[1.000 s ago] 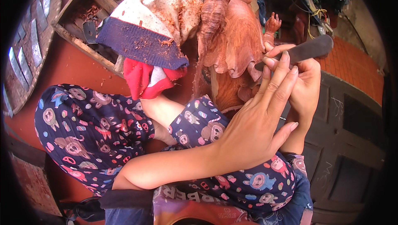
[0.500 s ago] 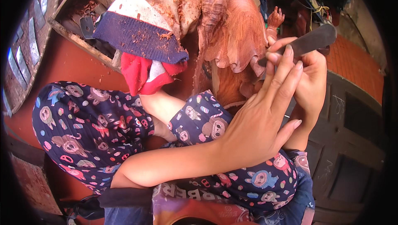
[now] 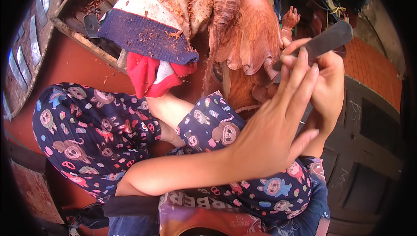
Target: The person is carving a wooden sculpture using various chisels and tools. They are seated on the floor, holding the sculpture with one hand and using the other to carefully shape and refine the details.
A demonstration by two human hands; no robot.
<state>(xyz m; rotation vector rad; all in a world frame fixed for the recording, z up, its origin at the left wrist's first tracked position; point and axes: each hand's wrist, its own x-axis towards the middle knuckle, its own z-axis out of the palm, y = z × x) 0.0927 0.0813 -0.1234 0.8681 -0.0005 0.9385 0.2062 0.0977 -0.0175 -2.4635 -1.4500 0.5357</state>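
Observation:
Pinched in my right hand (image 3: 329, 77) is a dark, flat strip (image 3: 332, 37) with a rounded end; its exact kind I cannot make out. My left hand (image 3: 269, 127) reaches across to it with long, stretched fingers, the fingertips resting on the strip's near face and the thumb apart. The strip's other end is partly covered by my fingers. Just beyond them stands a reddish-brown wood carving (image 3: 254, 31) with flowing folds and a small carved hand (image 3: 290, 18).
A shavings-strewn cloth (image 3: 150, 34), white, navy and red, lies left of the carving. Farther left are a wooden tray (image 3: 82, 44) and a rack of metal blades (image 3: 34, 40). My patterned trousers (image 3: 78, 140) cross the foreground. A dark panelled board (image 3: 347, 149) lies at right.
Both hands have shifted very slightly along with the strip, which tilts a little more upward at its rounded end. My grip on it looks the same.

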